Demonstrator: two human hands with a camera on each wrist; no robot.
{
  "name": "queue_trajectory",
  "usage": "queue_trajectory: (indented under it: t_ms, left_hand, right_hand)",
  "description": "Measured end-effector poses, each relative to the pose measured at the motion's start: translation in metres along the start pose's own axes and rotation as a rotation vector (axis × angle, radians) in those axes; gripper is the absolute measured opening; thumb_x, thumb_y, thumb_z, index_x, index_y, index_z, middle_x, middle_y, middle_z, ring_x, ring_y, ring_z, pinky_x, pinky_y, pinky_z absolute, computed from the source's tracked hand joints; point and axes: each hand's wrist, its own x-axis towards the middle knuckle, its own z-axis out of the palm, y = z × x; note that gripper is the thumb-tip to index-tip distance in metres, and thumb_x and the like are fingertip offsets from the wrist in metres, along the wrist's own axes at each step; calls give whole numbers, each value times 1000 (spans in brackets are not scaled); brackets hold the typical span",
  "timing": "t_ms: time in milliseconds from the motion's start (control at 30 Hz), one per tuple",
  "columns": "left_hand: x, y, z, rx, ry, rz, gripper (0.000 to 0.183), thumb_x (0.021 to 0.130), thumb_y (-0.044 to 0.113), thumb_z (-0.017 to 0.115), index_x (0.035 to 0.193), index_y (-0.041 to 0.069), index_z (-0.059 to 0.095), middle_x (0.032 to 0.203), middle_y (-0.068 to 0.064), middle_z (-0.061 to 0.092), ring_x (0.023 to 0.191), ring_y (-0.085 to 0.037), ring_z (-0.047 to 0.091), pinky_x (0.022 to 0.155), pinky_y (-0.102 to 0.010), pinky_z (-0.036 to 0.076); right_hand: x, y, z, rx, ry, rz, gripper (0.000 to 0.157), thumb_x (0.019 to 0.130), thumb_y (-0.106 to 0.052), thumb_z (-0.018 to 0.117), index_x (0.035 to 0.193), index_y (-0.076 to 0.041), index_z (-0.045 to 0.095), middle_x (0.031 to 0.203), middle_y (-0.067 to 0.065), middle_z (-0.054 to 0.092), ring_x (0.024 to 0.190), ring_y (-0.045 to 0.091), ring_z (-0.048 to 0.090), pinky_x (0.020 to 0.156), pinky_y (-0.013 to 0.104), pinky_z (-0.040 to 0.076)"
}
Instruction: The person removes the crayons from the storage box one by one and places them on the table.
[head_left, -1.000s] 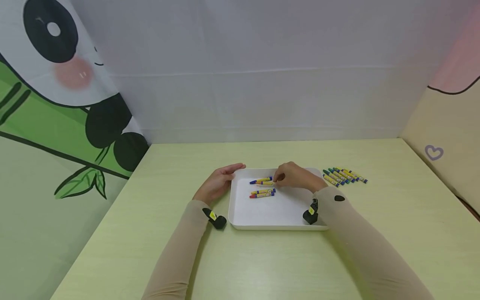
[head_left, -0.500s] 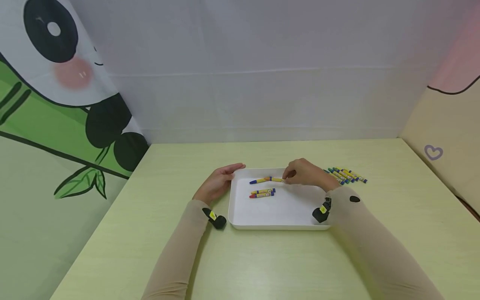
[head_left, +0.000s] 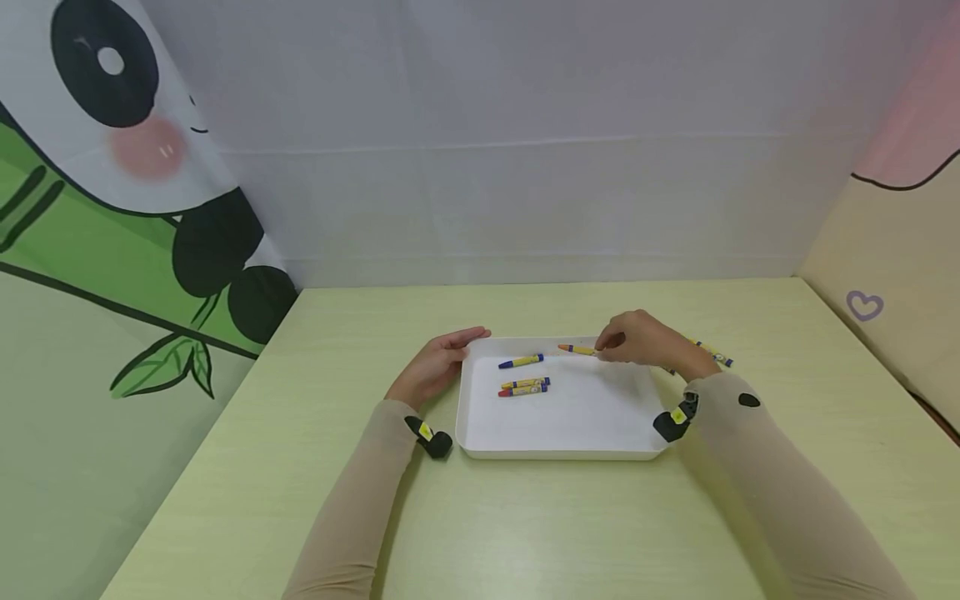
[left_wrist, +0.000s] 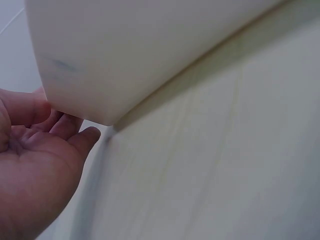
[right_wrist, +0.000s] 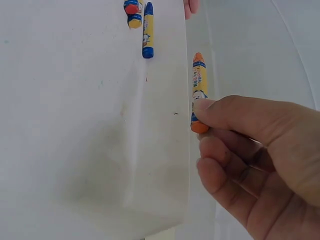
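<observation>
In the head view, my right hand [head_left: 647, 340] pinches an orange crayon [head_left: 577, 350] between thumb and fingers, above the tray's far right side. The right wrist view shows this crayon [right_wrist: 199, 82] held near its flat end, its orange tip pointing away. My left hand [head_left: 433, 365] holds the white tray [head_left: 570, 425] at its far left corner; in the left wrist view its fingers lie around that corner. On the tray lie a blue crayon [head_left: 521, 362] and, nearer me, a yellow crayon [head_left: 521, 383] against a red crayon [head_left: 525, 391].
Several crayons [head_left: 712, 353] lie on the table to the right of the tray, mostly hidden behind my right hand and wrist. The pale table [head_left: 465, 525] ends at a grey-white wall at the back, with printed walls at both sides.
My right hand has drawn the orange crayon from beside the blue one and moved it right and away, toward the tray's far edge. The left hand and the tray have stayed put.
</observation>
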Motion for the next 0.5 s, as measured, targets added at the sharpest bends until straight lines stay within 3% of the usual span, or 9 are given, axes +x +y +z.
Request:
queue_trajectory:
  t_ms: [500]
  left_hand:
    - [-11, -4, -6, 8, -29, 3, 49, 98, -8, 32, 144, 3, 41, 151, -11, 40, 143, -26, 33, 117, -41, 28]
  right_hand:
    - [-35, 1, -4, -12, 114, 119, 17, 90, -12, 64, 103, -3, 72, 103, 13, 69, 92, 25, 65, 79, 40, 56]
